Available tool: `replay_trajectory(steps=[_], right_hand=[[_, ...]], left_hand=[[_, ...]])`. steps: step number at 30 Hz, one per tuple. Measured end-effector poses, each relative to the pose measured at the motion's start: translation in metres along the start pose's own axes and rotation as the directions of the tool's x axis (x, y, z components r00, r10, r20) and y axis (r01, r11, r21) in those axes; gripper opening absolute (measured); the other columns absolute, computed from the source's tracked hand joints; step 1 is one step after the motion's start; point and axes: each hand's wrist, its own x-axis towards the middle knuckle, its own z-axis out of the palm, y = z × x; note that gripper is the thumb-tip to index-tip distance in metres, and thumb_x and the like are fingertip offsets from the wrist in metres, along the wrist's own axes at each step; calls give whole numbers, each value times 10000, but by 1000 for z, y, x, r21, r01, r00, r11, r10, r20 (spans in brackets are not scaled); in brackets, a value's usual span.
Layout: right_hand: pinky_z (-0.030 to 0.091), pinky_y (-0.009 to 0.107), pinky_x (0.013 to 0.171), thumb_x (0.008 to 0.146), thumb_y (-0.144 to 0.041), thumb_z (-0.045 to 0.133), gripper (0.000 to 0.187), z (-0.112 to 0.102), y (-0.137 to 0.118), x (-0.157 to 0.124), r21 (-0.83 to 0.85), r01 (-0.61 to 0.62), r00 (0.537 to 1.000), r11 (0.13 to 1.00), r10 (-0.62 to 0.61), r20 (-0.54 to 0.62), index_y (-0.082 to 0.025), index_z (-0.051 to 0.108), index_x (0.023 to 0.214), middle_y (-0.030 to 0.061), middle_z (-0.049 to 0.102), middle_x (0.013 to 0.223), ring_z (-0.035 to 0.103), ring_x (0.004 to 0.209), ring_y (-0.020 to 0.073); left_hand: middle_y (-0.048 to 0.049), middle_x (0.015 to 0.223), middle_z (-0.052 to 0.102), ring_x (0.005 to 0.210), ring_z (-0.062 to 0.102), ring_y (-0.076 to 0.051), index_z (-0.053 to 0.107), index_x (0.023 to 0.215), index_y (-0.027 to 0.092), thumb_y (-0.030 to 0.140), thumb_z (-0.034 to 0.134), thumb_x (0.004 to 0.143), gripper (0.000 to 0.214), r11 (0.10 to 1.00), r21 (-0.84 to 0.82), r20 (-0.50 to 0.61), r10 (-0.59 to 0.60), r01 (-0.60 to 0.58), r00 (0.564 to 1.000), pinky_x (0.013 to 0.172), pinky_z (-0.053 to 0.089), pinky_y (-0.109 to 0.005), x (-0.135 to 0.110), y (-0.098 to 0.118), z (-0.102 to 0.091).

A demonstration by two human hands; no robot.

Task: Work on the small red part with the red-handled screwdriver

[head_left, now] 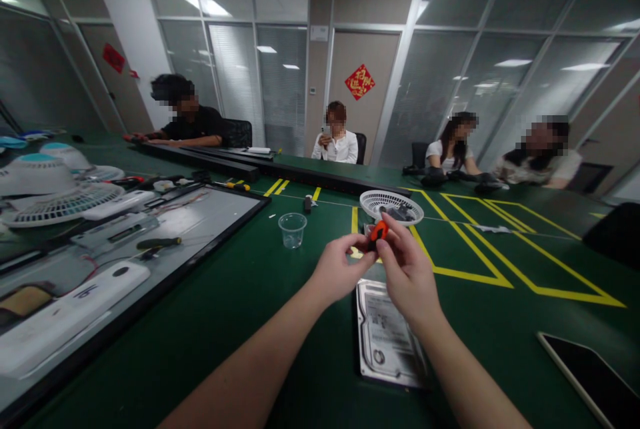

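Both my hands meet above the green table (240,309), pinching one small orange and black tool (378,232) between them. My left hand (340,269) grips its left end with thumb and fingertips. My right hand (407,269) closes its fingers on the orange part from the right. Directly below my hands a silver hard drive (387,336) lies flat on the table. A white round fan grille (391,206) rests just beyond the tool.
A clear plastic cup (293,229) stands left of my hands. A black-framed tray (125,262) at the left holds white fan parts and screwdrivers. A dark tablet (595,376) lies at the lower right. Several people sit along the table's far side.
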Motion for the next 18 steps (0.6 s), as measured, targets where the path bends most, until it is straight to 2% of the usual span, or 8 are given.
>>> replay_trajectory(steps=[3, 7, 11, 14, 18], right_hand=[[588, 556, 1040, 1011, -342, 645, 453, 1, -4, 0, -33, 22, 1000, 999, -22, -15, -325, 610, 1462, 106, 691, 1387, 709, 1177, 290], [522, 576, 1139, 1038, -343, 597, 483, 2, -7, 0, -50, 30, 1000, 998, -30, -2, -329, 565, 1520, 105, 671, 1428, 656, 1302, 297], [465, 578, 1200, 1055, -326, 570, 495, 2, -6, -1, -30, 39, 999, 999, -38, 26, -339, 527, 1548, 92, 645, 1484, 613, 1379, 287], [496, 555, 1164, 1056, -301, 568, 429, 1, -6, 0, -68, 64, 998, 996, -62, 23, -347, 596, 1481, 74, 661, 1461, 641, 1332, 276], [558, 496, 1069, 1052, -282, 569, 398, 1, -8, 0, -134, 112, 994, 985, -111, 15, -331, 633, 1441, 85, 687, 1390, 676, 1233, 262]], left_hand=[[-41, 978, 771, 901, 679, -195, 729, 991, 176, 241, 760, 867, 143, 1000, 20, -49, 1, 0, 999, 827, 470, -323, 0, 0, 2], [-34, 940, 754, 872, 677, -183, 697, 944, 175, 235, 769, 858, 127, 1000, -28, -90, -13, 11, 996, 804, 478, -310, 1, -3, 2], [-47, 965, 752, 896, 689, -182, 697, 978, 170, 206, 722, 889, 99, 995, -101, -62, -8, 2, 998, 820, 498, -305, 2, -6, 0], [-48, 979, 758, 920, 685, -191, 720, 1000, 174, 211, 714, 896, 110, 999, -52, -49, 4, -7, 999, 849, 492, -320, 1, -5, -1], [-33, 939, 738, 875, 665, -183, 700, 965, 179, 212, 759, 852, 132, 1000, -23, -91, -7, 5, 996, 820, 494, -313, 1, -4, -1]])
